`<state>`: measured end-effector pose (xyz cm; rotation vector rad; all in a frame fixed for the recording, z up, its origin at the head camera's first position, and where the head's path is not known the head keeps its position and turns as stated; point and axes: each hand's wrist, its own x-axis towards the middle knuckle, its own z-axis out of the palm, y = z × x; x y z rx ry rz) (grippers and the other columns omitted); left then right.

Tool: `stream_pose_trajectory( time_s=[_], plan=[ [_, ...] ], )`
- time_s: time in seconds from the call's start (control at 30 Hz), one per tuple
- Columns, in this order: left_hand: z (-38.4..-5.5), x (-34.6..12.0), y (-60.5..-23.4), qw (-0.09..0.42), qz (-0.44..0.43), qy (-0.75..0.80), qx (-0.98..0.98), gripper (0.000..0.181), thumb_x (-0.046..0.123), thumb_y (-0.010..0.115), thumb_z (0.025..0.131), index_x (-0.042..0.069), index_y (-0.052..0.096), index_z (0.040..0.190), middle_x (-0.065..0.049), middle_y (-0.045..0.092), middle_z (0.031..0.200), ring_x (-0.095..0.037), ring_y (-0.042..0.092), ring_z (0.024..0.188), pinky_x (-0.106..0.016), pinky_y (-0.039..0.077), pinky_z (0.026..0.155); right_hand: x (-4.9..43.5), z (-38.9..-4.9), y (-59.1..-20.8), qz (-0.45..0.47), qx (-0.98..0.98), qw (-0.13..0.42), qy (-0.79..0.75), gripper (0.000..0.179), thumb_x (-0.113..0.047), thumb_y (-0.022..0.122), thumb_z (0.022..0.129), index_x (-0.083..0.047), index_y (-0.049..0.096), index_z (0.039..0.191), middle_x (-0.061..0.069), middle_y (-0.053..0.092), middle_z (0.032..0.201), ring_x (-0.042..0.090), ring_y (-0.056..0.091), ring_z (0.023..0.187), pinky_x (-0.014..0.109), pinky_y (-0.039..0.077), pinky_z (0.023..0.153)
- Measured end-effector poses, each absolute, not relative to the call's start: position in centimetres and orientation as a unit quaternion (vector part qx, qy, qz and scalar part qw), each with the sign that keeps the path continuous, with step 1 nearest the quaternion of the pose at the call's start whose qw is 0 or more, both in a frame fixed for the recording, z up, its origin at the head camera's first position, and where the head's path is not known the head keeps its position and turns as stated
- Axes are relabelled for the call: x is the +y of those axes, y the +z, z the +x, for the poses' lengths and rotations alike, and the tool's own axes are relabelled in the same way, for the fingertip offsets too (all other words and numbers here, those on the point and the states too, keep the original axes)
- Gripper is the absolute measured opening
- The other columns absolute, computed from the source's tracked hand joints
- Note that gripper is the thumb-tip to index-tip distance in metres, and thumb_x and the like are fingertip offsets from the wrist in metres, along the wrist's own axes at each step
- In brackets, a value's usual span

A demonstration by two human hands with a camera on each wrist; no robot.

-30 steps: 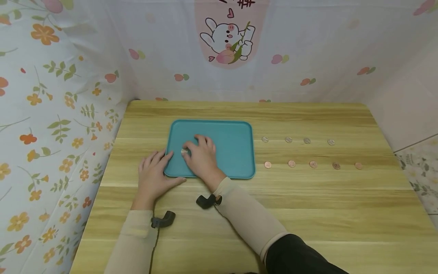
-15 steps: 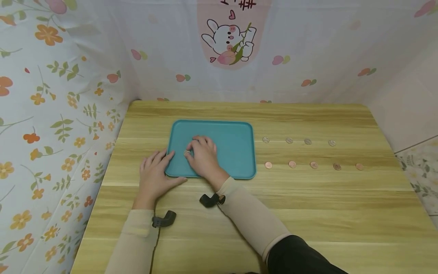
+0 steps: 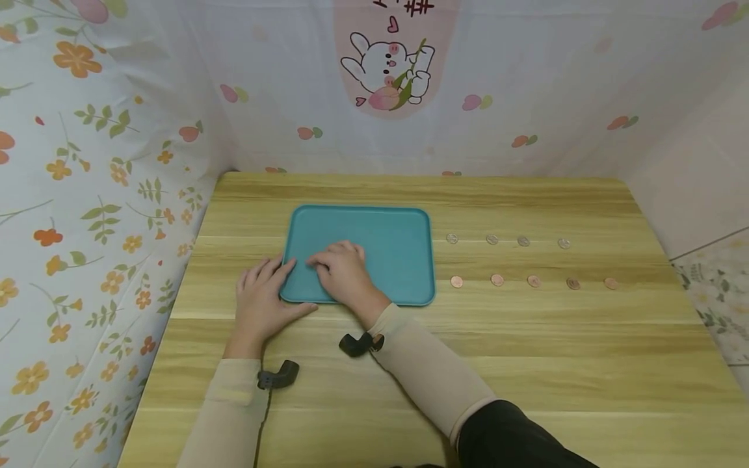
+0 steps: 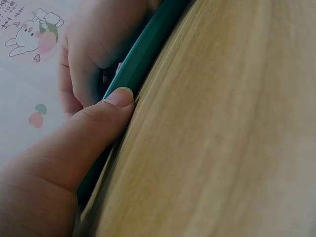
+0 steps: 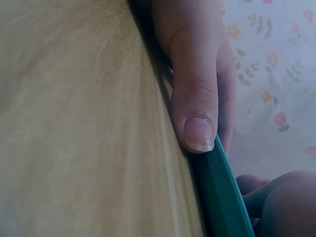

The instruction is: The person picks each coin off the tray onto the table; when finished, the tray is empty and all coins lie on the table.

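Over the left part of the blue-green tray (image 3: 392,244), my right hand (image 3: 345,276) has its fingers bent, the index finger reaching out furthest left and low over the tray floor. Thumb and index finger come together round a small silver coin, which they hide. My left hand (image 3: 263,296) lies at the tray's near left corner, fingers spread along the left edge. Its thumb (image 4: 118,98) rests along the front rim, seen close up in the left wrist view. In the right wrist view, part of the right hand (image 5: 291,207) shows beyond the rim.
Right of the tray, a row of silver coins (image 3: 492,239) lies above a row of copper coins (image 3: 497,280) on the wooden table (image 3: 526,383). Patterned cloth (image 3: 281,78) hangs behind and at the left. Both wrists wear small black cameras (image 3: 279,376).
The silver coin, visible at my right thumb and index fingertips earlier, is now covered. The right index finger has stretched out leftward. My left hand stays at the tray's corner.
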<state>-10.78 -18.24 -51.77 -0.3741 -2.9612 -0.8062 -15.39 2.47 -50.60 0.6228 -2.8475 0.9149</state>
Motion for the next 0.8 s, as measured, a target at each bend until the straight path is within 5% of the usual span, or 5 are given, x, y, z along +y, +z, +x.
stream_pose_trajectory(
  time_s=[0.23, 0.47, 0.8],
  plan=[
    [-11.0, -18.1, -51.8, 0.023, -0.123, -0.256, -0.958, 0.108, 0.062, 0.093, 0.073, 0.01, 0.053, 0.159, -0.016, 0.043, 0.166, -0.046, 0.03, 0.152, -0.07, 0.012, 0.122, 2.7, -15.4, -50.7, 0.221, -0.922, 0.052, 0.313, 0.029, -0.013, 0.061, 0.107, -0.025, 0.086, 0.115, -0.004, 0.077, 0.11, 0.022, 0.06, 0.12, 0.054, 0.034, 0.113],
    [-10.8, -18.0, -51.9, 0.021, -0.123, -0.257, -0.958, 0.107, 0.062, 0.092, 0.073, 0.01, 0.054, 0.158, -0.017, 0.043, 0.166, -0.047, 0.03, 0.152, -0.07, 0.012, 0.122, 3.8, -14.9, -50.8, 0.227, -0.855, 0.133, 0.446, 0.017, -0.013, 0.077, 0.095, -0.012, 0.086, 0.11, 0.001, 0.08, 0.108, 0.024, 0.066, 0.113, 0.061, 0.034, 0.109],
    [-10.6, -17.9, -51.4, 0.024, -0.122, -0.259, -0.958, 0.105, 0.06, 0.093, 0.074, 0.009, 0.054, 0.157, -0.019, 0.044, 0.164, -0.048, 0.031, 0.151, -0.072, 0.013, 0.12, 7.1, -14.7, -50.4, 0.218, -0.856, 0.194, 0.427, 0.028, -0.008, 0.087, 0.085, -0.008, 0.084, 0.112, 0.003, 0.078, 0.106, 0.026, 0.065, 0.111, 0.067, 0.032, 0.108]
  ],
)
